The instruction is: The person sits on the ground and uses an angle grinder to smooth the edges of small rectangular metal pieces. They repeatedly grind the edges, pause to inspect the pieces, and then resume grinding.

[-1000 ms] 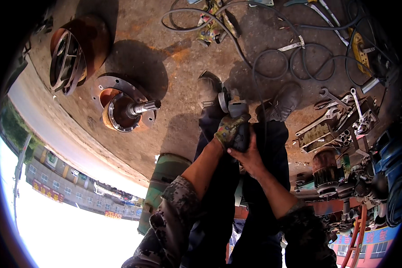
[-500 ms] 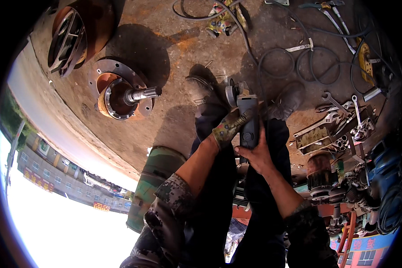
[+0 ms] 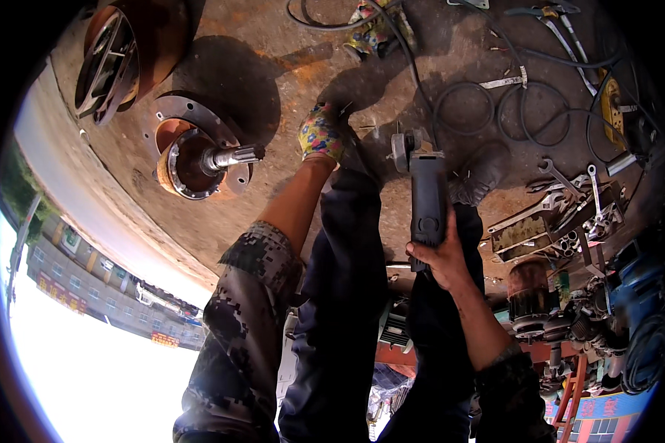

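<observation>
I see the grinder [image 3: 428, 196] held out between the lower legs, its back end grasped by the bare right hand [image 3: 445, 258]. With only 1 hand on it, the head could tip and knock the wheel [image 3: 400, 152] into the left leg [image 3: 347, 221]. The gloved left hand [image 3: 321, 136] is low beside that leg; spread or clenched, I can't tell. The looped cord [image 3: 414, 63] could snag a foot.

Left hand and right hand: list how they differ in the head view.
The left hand wears a floral-patterned glove; the right hand is bare.
The left hand is apart from the angle grinder; the right hand holds its rear end.
The left hand sits higher in the picture than the right hand.
Both arms wear camouflage sleeves.
</observation>
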Tool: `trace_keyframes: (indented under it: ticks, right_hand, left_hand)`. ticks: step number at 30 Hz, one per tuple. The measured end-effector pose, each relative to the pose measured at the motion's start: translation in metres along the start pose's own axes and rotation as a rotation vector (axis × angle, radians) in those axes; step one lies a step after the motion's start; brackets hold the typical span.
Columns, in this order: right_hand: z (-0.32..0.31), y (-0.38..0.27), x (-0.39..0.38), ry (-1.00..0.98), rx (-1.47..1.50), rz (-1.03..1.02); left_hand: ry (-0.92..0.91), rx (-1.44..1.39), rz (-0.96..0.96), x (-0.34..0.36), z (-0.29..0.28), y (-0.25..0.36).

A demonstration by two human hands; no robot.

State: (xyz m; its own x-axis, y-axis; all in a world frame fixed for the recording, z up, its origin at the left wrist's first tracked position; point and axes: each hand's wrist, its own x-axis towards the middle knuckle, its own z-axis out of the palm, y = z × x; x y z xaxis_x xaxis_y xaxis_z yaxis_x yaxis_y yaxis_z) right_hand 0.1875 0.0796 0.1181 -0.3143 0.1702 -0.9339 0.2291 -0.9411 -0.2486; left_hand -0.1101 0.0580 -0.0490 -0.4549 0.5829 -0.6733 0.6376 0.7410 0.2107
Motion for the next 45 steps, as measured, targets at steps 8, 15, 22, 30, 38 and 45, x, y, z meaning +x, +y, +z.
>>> trace_keyframes:
  ticks: [8, 15, 22, 30, 38, 45]
  right_hand:
    - [-0.022, -0.01, -0.009, -0.031, -0.01, -0.029]
    - [-0.025, -0.015, -0.014, -0.064, 0.065, 0.033]
    - [-0.039, 0.01, -0.002, -0.118, -0.157, -0.037]
    - [-0.02, 0.014, 0.002, -0.118, -0.124, 0.02]
    - [-0.016, 0.025, -0.006, -0.071, -0.063, 0.06]
    - [-0.025, 0.02, -0.01, 0.014, 0.001, 0.066]
  left_hand:
    - [0.03, 0.121, 0.274, -0.026, 0.021, -0.015]
    - [-0.121, 0.095, 0.131, -0.068, 0.07, -0.002]
    - [-0.024, -0.235, -0.047, -0.123, 0.064, -0.007]
    - [-0.557, -1.152, -0.193, -0.194, 0.03, 0.06]
    - [-0.727, -1.225, -0.264, -0.203, 0.036, 0.071]
    - [-0.308, -0.149, -0.087, -0.119, -0.012, 0.027]
